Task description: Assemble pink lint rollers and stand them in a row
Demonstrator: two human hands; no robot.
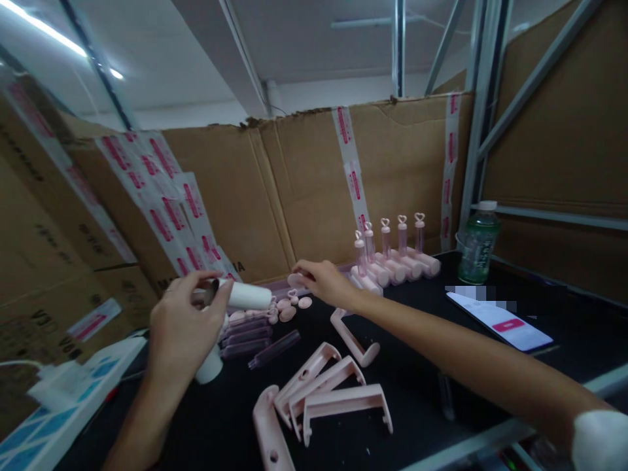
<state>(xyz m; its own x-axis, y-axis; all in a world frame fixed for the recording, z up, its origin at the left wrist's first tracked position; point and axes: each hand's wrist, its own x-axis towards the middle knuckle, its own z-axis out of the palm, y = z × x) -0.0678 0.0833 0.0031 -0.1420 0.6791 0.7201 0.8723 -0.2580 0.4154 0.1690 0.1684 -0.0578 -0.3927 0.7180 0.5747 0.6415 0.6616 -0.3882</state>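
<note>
White cylinder (251, 297): left of centre, gripped between thumb and fingers of the left hand (184, 327), its length jutting rightward past the fingertips. Right hand (326, 282), mid-frame, pinches a pale pink disc (295, 281). Black work surface (407, 418) beneath; pink brackets (346, 400) lower centre, green bottle (477, 252) and lit phone (490, 319) at right. Taped cardboard wall (314, 183) behind. Metal post (398, 52) and ceiling light (44, 27) along the top.
</note>
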